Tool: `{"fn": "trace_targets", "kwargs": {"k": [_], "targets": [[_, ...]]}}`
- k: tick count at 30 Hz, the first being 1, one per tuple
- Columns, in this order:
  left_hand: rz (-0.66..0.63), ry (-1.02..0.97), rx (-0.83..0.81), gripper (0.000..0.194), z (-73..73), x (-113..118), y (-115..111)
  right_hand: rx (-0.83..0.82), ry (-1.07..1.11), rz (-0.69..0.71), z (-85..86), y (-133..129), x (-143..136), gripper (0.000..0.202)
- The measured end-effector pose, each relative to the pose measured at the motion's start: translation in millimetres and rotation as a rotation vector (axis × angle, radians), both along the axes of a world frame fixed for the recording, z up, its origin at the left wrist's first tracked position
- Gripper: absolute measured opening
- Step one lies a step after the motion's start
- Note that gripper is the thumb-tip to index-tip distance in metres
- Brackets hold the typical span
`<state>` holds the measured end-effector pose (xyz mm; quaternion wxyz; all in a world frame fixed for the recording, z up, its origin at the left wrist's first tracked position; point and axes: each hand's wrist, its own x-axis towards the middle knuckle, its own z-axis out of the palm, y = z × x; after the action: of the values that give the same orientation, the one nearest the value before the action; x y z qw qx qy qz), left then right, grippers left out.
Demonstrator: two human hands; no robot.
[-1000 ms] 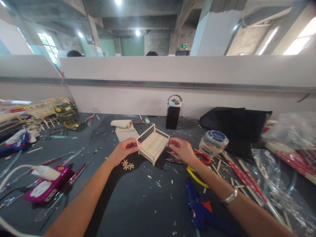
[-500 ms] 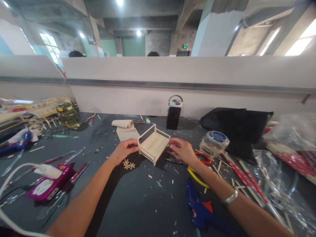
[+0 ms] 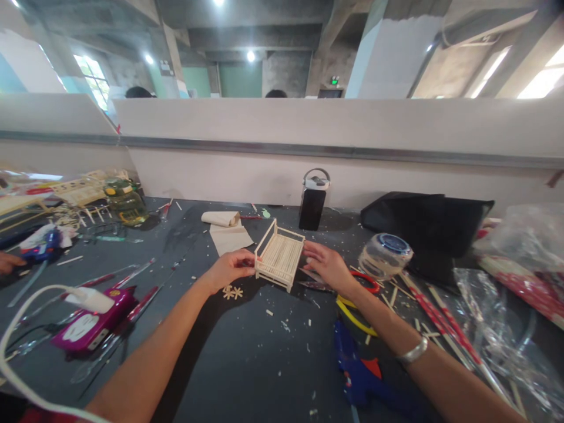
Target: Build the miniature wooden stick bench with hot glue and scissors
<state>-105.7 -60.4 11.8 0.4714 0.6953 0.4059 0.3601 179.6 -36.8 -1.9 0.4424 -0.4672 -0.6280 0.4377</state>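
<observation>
A small bed-like frame (image 3: 282, 258) built of thin pale wooden sticks stands at the middle of the dark table. The fingers and thumb of my left hand (image 3: 231, 271) are closed on its near left corner post. My right hand (image 3: 326, 267) is beside its right side, fingers apart, fingertips very close to the edge; whether they touch it I cannot tell. Several little star-shaped stick pieces (image 3: 232, 292) lie below my left hand. Scissors with red handles (image 3: 368, 282) lie partly hidden under my right hand.
A blue glue gun (image 3: 359, 367) and a yellow-handled tool (image 3: 355, 317) lie near my right forearm. A glass jar (image 3: 385, 257) and plastic bags are at right. A purple power strip (image 3: 94, 326) sits left; another person's hand (image 3: 9, 262) is near a second glue gun (image 3: 44, 247).
The stick bed has turned and shifted slightly right, with my left hand following on its corner. My right hand's fingers have loosened at its side. Another person's hand has appeared at far left.
</observation>
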Motion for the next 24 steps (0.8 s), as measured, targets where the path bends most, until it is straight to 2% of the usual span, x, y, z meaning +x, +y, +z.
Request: {"fn": "trace_targets", "kwargs": {"k": [8,12,19,24], "targets": [[-0.003,0.038,0.029,0.019,-1.2,-2.6,2.7,-0.036,-0.071,-0.092,1.5,-3.8,-0.5,0.025],[0.000,-0.005,0.006,0.012,-0.6,-0.3,1.7,-0.041,-0.087,-0.096,4.5,-6.6,-2.4,0.023],[0.042,-0.049,0.015,0.017,-2.0,5.4,0.3,-0.045,-0.113,-0.076,5.2,-7.1,-2.5,0.022],[0.138,-0.088,0.030,0.017,-4.8,3.0,1.8,-0.018,-0.148,-0.045,10.7,-8.8,-0.9,0.022]]}}
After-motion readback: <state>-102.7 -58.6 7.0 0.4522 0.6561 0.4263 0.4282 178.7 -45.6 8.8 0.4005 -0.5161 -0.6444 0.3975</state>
